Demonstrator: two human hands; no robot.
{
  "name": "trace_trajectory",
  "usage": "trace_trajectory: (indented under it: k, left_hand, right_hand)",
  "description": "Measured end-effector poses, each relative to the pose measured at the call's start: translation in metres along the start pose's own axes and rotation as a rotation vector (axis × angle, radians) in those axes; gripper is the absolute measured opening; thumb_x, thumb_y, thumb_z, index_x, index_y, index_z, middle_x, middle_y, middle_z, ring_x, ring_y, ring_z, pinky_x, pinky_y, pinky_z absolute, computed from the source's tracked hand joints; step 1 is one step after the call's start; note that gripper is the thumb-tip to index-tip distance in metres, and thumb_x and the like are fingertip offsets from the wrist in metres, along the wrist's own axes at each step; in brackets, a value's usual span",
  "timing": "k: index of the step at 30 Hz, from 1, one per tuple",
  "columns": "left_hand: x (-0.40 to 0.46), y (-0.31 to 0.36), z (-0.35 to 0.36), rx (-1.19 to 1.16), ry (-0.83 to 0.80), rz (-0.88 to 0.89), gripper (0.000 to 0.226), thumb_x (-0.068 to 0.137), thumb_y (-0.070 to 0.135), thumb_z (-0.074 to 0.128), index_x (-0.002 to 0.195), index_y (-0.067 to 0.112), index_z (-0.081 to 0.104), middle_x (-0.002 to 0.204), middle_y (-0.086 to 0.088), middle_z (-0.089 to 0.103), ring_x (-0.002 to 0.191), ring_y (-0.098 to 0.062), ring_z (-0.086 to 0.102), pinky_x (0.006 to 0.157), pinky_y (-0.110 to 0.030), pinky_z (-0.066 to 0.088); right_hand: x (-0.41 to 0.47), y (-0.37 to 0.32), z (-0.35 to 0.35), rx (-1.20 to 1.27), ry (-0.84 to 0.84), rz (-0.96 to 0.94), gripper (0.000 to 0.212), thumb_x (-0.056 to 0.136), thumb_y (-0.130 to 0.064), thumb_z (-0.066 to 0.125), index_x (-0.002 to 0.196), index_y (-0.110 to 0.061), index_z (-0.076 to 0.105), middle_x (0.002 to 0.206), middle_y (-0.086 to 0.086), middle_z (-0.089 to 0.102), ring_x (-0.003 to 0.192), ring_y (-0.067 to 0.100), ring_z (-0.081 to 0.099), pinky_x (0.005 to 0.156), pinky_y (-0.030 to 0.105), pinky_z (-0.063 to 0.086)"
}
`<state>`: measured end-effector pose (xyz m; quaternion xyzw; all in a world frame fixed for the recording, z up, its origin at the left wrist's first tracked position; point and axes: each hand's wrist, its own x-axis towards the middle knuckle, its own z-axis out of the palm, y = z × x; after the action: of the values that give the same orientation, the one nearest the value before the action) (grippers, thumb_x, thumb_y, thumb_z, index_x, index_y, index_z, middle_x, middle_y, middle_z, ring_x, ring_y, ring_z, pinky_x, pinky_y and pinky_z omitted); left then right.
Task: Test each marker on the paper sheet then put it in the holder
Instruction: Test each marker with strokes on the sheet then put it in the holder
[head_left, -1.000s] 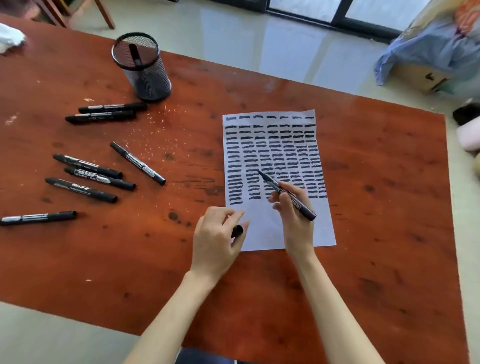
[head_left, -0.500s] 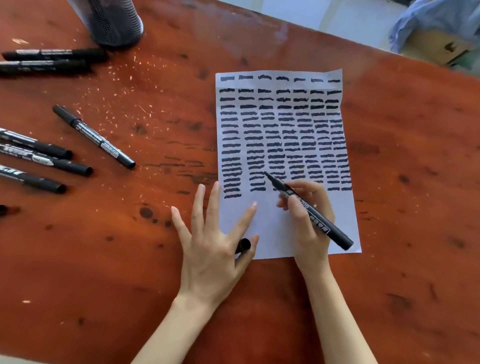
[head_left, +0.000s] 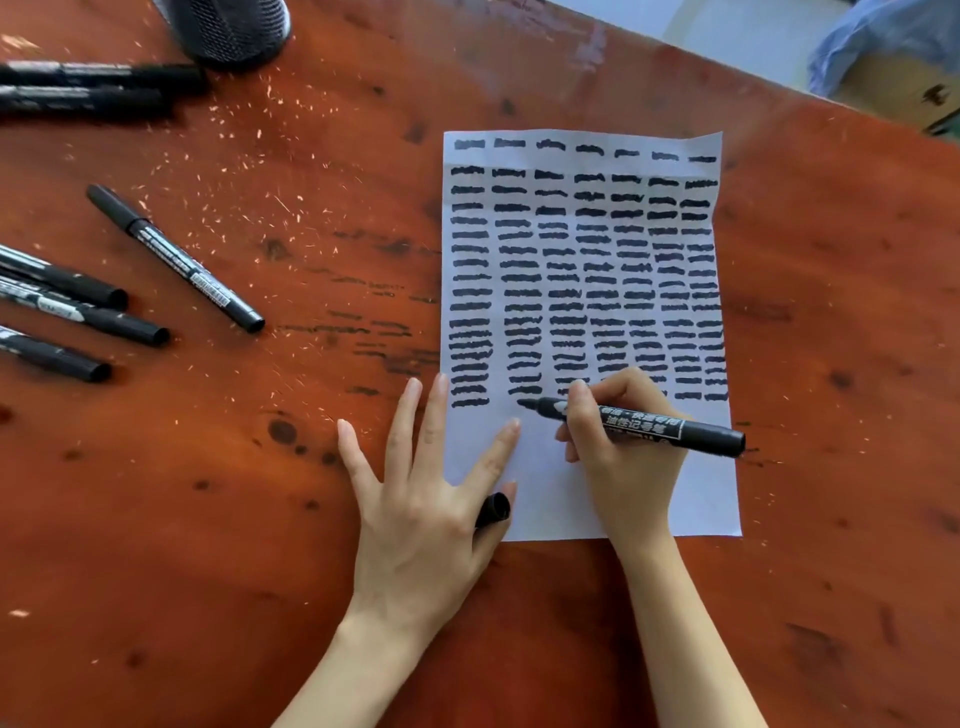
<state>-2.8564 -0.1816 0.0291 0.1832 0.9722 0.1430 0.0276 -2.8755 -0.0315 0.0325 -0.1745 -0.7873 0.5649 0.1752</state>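
A white paper sheet (head_left: 691, 499) covered in rows of black strokes lies on the red-brown wooden table (head_left: 208, 519). My right hand (head_left: 618, 457) grips an uncapped black marker (head_left: 654, 427), its tip touching the paper just under the second column of strokes. My left hand (head_left: 426, 499) lies flat with fingers spread across the sheet's lower left edge, and the marker's black cap (head_left: 492, 510) is pinched between thumb and palm. The black mesh holder (head_left: 228, 26) stands at the top left, cut off by the frame.
Several capped black markers lie left of the sheet: one diagonal marker (head_left: 176, 258), three (head_left: 78, 317) at the left edge, two (head_left: 98, 85) beside the holder. A cardboard box under blue plastic (head_left: 893, 67) sits on the floor beyond the table's far right edge.
The view has tilted down and closer. My left hand opened from a loose fist and flattened on the paper's edge. My right hand lowered the marker, tip now on the blank area below the strokes.
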Motion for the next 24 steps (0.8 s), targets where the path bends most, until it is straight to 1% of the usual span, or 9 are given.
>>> trace_trajectory:
  k: [1, 2, 4, 5, 8, 15, 21, 24]
  left_hand:
    - [0.0005, 0.0000, 0.0001, 0.000, 0.002, 0.001, 0.042, 0.088, 0.044, 0.043, 0.129, 0.036, 0.049, 0.145, -0.022, 0.033, 0.136, -0.036, 0.025, 0.101, -0.070, 0.013]
    - [0.0007, 0.0000, 0.0003, -0.002, 0.004, 0.002, 0.042, 0.088, 0.043, 0.042, 0.129, 0.036, 0.049, 0.145, -0.022, 0.033, 0.136, -0.036, 0.025, 0.101, -0.070, 0.012]
    - [0.0004, -0.0001, 0.0004, -0.006, 0.002, 0.002, 0.042, 0.089, 0.044, 0.042, 0.129, 0.036, 0.049, 0.145, -0.022, 0.033, 0.137, -0.036, 0.024, 0.101, -0.069, 0.011]
    - [0.0002, -0.0002, 0.0000, -0.008, 0.001, 0.002, 0.042, 0.089, 0.044, 0.042, 0.129, 0.036, 0.049, 0.146, -0.022, 0.033, 0.137, -0.036, 0.024, 0.102, -0.069, 0.010]
    - [0.0005, -0.0003, -0.0006, -0.009, 0.001, 0.004, 0.041, 0.090, 0.044, 0.041, 0.129, 0.036, 0.048, 0.145, -0.022, 0.033, 0.136, -0.037, 0.025, 0.102, -0.069, 0.010]
    - [0.0007, -0.0002, -0.0002, -0.015, 0.001, 0.005, 0.042, 0.090, 0.044, 0.041, 0.131, 0.037, 0.046, 0.146, -0.022, 0.032, 0.137, -0.037, 0.024, 0.102, -0.069, 0.010]
    - [0.0009, -0.0003, -0.0005, -0.020, -0.001, 0.003, 0.042, 0.090, 0.044, 0.040, 0.132, 0.037, 0.044, 0.146, -0.022, 0.031, 0.137, -0.037, 0.024, 0.103, -0.068, 0.008]
    - [0.0011, -0.0006, -0.0005, -0.016, -0.005, 0.004, 0.042, 0.090, 0.044, 0.040, 0.132, 0.037, 0.044, 0.147, -0.021, 0.031, 0.137, -0.037, 0.024, 0.102, -0.068, 0.009]
  right_hand:
    - [0.0004, 0.0010, -0.0002, 0.008, -0.006, 0.008, 0.022, 0.080, -0.030, 0.057, 0.061, -0.026, 0.047, 0.045, -0.006, 0.057, 0.036, 0.012, 0.053, 0.039, 0.025, 0.042]
    - [0.0005, 0.0018, -0.0004, -0.009, -0.009, -0.003, 0.022, 0.080, -0.030, 0.056, 0.061, -0.027, 0.047, 0.045, -0.003, 0.057, 0.036, 0.014, 0.053, 0.038, 0.027, 0.042]
    - [0.0012, 0.0022, 0.0001, -0.052, -0.013, -0.045, 0.023, 0.081, -0.029, 0.056, 0.060, -0.026, 0.047, 0.045, 0.008, 0.056, 0.037, 0.023, 0.052, 0.037, 0.036, 0.041]
    - [0.0015, 0.0026, 0.0003, -0.067, -0.014, -0.062, 0.023, 0.081, -0.029, 0.056, 0.060, -0.025, 0.047, 0.045, 0.010, 0.056, 0.037, 0.026, 0.052, 0.037, 0.037, 0.040]
    - [0.0016, 0.0033, 0.0003, -0.089, -0.021, -0.083, 0.024, 0.082, -0.027, 0.056, 0.060, -0.018, 0.050, 0.046, 0.010, 0.056, 0.037, 0.025, 0.052, 0.037, 0.037, 0.040]
    - [0.0008, 0.0054, -0.0003, -0.074, -0.031, -0.076, 0.027, 0.081, -0.026, 0.057, 0.059, -0.011, 0.051, 0.045, 0.011, 0.055, 0.037, 0.026, 0.051, 0.036, 0.038, 0.039]
    - [0.0018, 0.0066, 0.0000, -0.081, -0.031, -0.080, 0.025, 0.081, -0.027, 0.058, 0.060, -0.014, 0.051, 0.045, 0.011, 0.056, 0.037, 0.027, 0.053, 0.036, 0.038, 0.040]
    - [0.0017, 0.0079, 0.0008, -0.090, -0.037, -0.079, 0.030, 0.081, -0.026, 0.058, 0.058, -0.009, 0.050, 0.044, 0.011, 0.055, 0.036, 0.027, 0.052, 0.037, 0.038, 0.040]
